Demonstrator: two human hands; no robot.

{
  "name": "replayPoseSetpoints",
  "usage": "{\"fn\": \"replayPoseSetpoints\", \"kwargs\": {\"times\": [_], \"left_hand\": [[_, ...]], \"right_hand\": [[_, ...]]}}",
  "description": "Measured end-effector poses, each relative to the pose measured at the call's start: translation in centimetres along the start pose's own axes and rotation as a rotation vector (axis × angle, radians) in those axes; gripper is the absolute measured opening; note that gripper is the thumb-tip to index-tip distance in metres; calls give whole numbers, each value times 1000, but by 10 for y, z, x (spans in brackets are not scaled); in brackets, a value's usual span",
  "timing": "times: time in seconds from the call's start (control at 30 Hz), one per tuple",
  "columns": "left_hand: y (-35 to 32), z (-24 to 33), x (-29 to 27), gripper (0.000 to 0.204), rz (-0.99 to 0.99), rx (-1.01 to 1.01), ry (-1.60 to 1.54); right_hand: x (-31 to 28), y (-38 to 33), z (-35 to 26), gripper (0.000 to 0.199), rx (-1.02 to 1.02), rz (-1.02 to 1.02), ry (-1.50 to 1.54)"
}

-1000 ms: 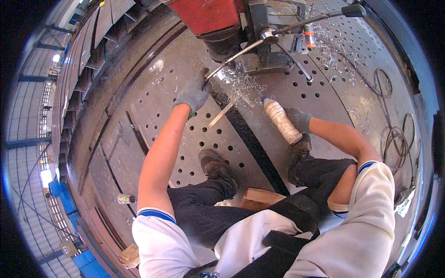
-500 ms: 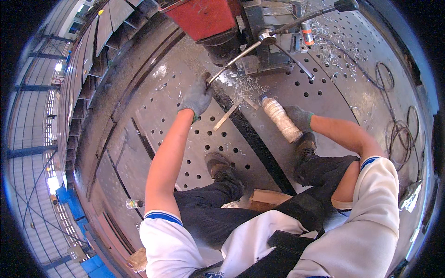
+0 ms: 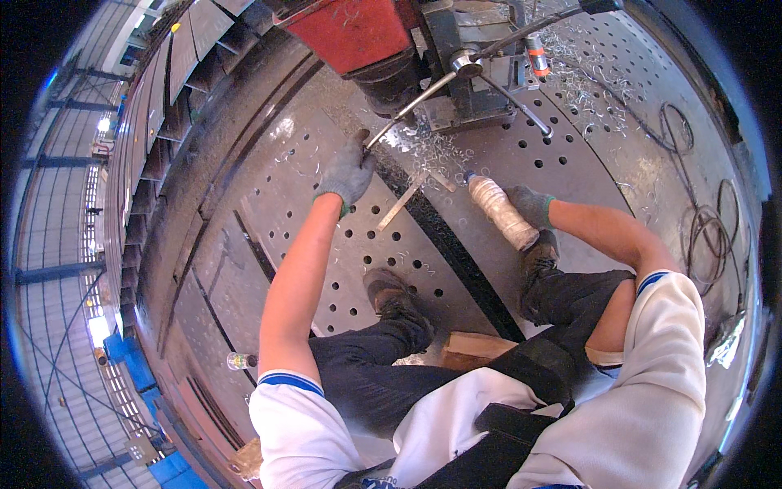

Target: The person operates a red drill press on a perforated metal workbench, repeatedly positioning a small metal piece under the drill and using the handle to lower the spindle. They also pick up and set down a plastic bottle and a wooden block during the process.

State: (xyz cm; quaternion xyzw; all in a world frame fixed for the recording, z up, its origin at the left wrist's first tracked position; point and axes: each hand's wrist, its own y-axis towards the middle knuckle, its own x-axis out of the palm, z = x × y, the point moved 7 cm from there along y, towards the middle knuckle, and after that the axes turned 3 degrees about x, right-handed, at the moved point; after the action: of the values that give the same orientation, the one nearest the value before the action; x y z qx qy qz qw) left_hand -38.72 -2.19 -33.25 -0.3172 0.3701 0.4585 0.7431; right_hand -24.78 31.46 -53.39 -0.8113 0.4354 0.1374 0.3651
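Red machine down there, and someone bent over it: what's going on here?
A person's gloved left hand grips the end of a metal lever on the red machine. The gloved right hand holds a wrapped bottle, its tip pointing toward the machine. The machine stands on a metal plate with round holes in it, and curly shavings lie around its base.

Brown wooden block (image 3: 479,350), coiled cable (image 3: 709,236)
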Motion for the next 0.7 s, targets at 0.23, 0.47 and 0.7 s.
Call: {"fn": "replayPoseSetpoints", "kwargs": {"times": [0.23, 0.47, 0.7], "left_hand": [[-5, 4, -2, 58, -8, -22, -27], [-6, -13, 1, 57, -8, -7, -49], [10, -12, 13, 61, 0, 40, 3]], "right_hand": [[-1, -7, -6, 29, -70, -65, 162], [-4, -18, -29, 28, 133, -56, 278], [-15, -21, -15, 30, 30, 3, 222]]}}
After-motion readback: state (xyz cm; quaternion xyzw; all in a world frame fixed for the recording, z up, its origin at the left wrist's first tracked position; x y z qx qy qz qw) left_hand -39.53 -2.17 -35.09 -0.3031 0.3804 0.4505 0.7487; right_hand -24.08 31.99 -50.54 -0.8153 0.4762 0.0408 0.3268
